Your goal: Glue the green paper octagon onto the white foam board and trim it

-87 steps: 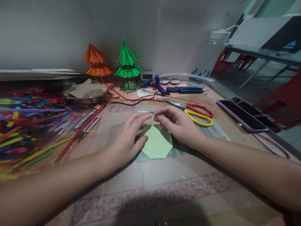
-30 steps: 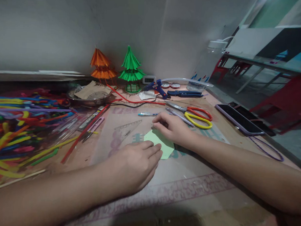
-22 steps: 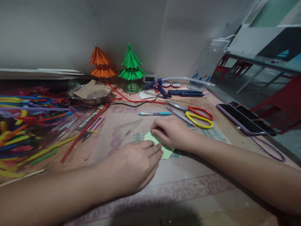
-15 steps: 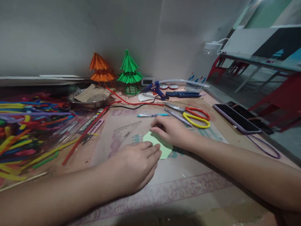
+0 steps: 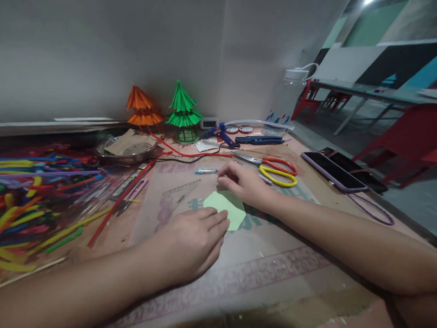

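Near the middle of the frame a pale green paper hexagon (image 5: pixel 226 208) lies flat on the worktop (image 5: pixel 272 261). The left hand (image 5: pixel 190 239) rests palm down just below and left of it, its fingers (image 5: pixel 216 220) stretched out loosely and lying against the paper's lower left edge, grasping nothing. The right hand (image 5: pixel 244 183) sits at the paper's upper right edge, knuckles up and fingers curled downward towards the worktop; whether they pinch anything cannot be told.

Just above the right hand lies a blue pen (image 5: pixel 206 171), pointing left, and to its right a pair of scissors (image 5: pixel 275 170) with one red and one yellow handle. A clear triangular ruler (image 5: pixel 182 189) lies left of the paper. Farther back, in the upper middle of the frame, an orange paper pagoda (image 5: pixel 140 108) and a green paper pagoda (image 5: pixel 182 110) stand side by side against the wall, with a blue glue gun (image 5: pixel 219 133) to their right. A heap of coloured straws (image 5: pixel 27 195) fills the left edge of the frame, and a metal dish (image 5: pixel 127 151) holding brown paper scraps sits behind it. At the right, two phones (image 5: pixel 342 170) lie side by side near the worktop's edge.
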The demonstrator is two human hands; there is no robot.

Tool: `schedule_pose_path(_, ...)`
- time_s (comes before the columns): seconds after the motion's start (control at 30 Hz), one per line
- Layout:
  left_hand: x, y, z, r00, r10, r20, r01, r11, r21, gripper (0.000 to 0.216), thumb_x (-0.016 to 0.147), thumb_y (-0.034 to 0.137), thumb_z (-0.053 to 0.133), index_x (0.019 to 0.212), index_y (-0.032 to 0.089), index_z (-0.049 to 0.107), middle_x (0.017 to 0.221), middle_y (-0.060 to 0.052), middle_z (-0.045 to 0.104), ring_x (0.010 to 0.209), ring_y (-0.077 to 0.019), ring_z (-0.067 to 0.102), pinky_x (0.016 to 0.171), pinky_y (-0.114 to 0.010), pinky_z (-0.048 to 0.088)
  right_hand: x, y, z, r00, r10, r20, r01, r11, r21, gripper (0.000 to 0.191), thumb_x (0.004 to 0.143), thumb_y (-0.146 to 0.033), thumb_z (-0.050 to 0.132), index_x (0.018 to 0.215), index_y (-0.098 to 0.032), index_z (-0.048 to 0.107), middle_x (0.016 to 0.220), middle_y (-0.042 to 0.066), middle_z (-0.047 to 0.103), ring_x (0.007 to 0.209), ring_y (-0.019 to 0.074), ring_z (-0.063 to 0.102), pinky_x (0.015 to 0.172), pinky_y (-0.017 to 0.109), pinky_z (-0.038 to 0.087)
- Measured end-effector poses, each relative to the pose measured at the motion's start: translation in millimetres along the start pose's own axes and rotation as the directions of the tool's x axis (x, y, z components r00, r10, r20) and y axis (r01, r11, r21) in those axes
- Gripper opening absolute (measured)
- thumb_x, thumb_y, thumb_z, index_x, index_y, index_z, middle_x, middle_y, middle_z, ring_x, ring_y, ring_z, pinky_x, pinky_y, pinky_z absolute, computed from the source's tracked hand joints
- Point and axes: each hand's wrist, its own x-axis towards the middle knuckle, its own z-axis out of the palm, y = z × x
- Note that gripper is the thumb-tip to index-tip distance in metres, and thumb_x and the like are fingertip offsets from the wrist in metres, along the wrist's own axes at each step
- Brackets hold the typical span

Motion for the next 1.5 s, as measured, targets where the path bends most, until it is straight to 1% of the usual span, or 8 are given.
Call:
schedule_pose_path(0.17, -2, -1, 0, 1.0, 0.003, -0.009, -0.003, 1.0, -0.019, 0.032, 0.102, 0.021, 0.047, 0.119, 0.007, 0.07, 0.125, -0.016, 0.075, 0.106, -0.0268, 0.072, 0.097, -0.041, 0.059, -6, 4, -19, 0.992, 0.108, 0.068, -0.117, 0.983, 0.141, 0.016, 0.094, -0.032, 0.058, 0.1, -0.018, 0.065, 0.075, -0.002, 0.06, 0.067, 0.0141, 0.053, 0.062, 0.026, 0.04)
schedule_pose_path(0.4, -1, -1, -1, 1.0, -0.015, 0.009, 0.015, 0.999, -0.041, 0.032, 0.102, 0.021, 0.048, 0.119, 0.008, 0.071, 0.122, -0.014, 0.076, 0.106, -0.027, 0.072, 0.096, -0.041, 0.06, -13, -7, -29, 0.934, -0.015, 0.358, 0.023, 1.0, -0.017, 0.009, 0.094, -0.028, 0.06, 0.092, -0.02, 0.064, 0.076, -0.001, 0.065, 0.066, 0.0137, 0.055, 0.061, 0.026, 0.038)
schedule_pose_path(0.67, 1, 1, -3, 1.0, -0.02, 0.002, 0.02, 1.0, -0.014, 0.034, 0.101, 0.021, 0.046, 0.117, 0.007, 0.072, 0.124, -0.016, 0.076, 0.105, -0.0271, 0.074, 0.097, -0.042, 0.061, -7, 6, -22, 0.99, 0.038, 0.136, -0.017, 0.988, -0.153, 0.006, 0.094, -0.024, 0.059, 0.092, -0.02, 0.063, 0.077, 0.0, 0.067, 0.067, 0.0145, 0.057, 0.064, 0.026, 0.036)
schedule_pose_path(0.8, 1, 0, -3, 1.0, -0.026, 0.012, 0.026, 0.999, -0.019, 0.034, 0.1, 0.022, 0.047, 0.119, 0.008, 0.072, 0.124, -0.015, 0.076, 0.106, -0.0278, 0.074, 0.095, -0.042, 0.062, -9, 4, -24, 0.977, 0.016, 0.212, -0.024, 0.999, 0.036, 0.007, 0.094, -0.026, 0.058, 0.091, -0.02, 0.061, 0.079, 0.0, 0.067, 0.069, 0.0141, 0.058, 0.064, 0.025, 0.04)
schedule_pose_path(0.97, -1, 1, -1, 1.0, -0.022, -0.007, 0.022, 0.999, -0.03, 0.033, 0.1, 0.022, 0.048, 0.118, 0.007, 0.072, 0.123, -0.015, 0.077, 0.104, -0.0281, 0.074, 0.096, -0.042, 0.062, -6, 5, -24, 0.982, 0.008, 0.187, 0.032, 0.977, -0.212, 0.005, 0.092, -0.022, 0.059, 0.091, -0.019, 0.064, 0.074, 0.0, 0.065, 0.065, 0.0146, 0.055, 0.063, 0.027, 0.035)
schedule_pose_path(1.07, -1, 1, -1, 0.999, -0.027, -0.021, 0.026, 0.999, -0.034, 0.034, 0.1, 0.022, 0.048, 0.118, 0.007, 0.073, 0.123, -0.014, 0.077, 0.105, -0.028, 0.074, 0.096, -0.042, 0.062, -6, 5, -24, 0.988, 0.045, 0.146, -0.031, 0.995, -0.097, 0.005, 0.092, -0.023, 0.059, 0.09, -0.02, 0.062, 0.074, -0.001, 0.064, 0.065, 0.0141, 0.056, 0.062, 0.026, 0.038)
schedule_pose_path(1.3, 2, 2, -3, 1.0, -0.019, -0.007, 0.018, 1.0, -0.002, 0.035, 0.101, 0.022, 0.045, 0.116, 0.008, 0.073, 0.121, -0.013, 0.077, 0.104, -0.0279, 0.074, 0.094, -0.041, 0.063, -11, -14, -43, 0.857, -0.023, 0.515, 0.039, 0.999, -0.02, 0.006, 0.087, -0.015, 0.058, 0.085, -0.02, 0.061, 0.07, -0.004, 0.06, 0.06, 0.0106, 0.052, 0.056, 0.022, 0.035)
schedule_pose_path(1.5, 2, 1, -3, 1.0, -0.021, 0.021, 0.021, 1.0, -0.002, 0.037, 0.102, 0.022, 0.043, 0.12, 0.009, 0.073, 0.124, -0.012, 0.077, 0.107, -0.027, 0.075, 0.096, -0.04, 0.063, -5, -9, -52, 0.842, 0.049, 0.538, -0.042, 0.999, -0.025, 0.002, 0.085, -0.017, 0.059, 0.085, -0.02, 0.059, 0.072, -0.004, 0.058, 0.062, 0.0107, 0.051, 0.056, 0.022, 0.037)
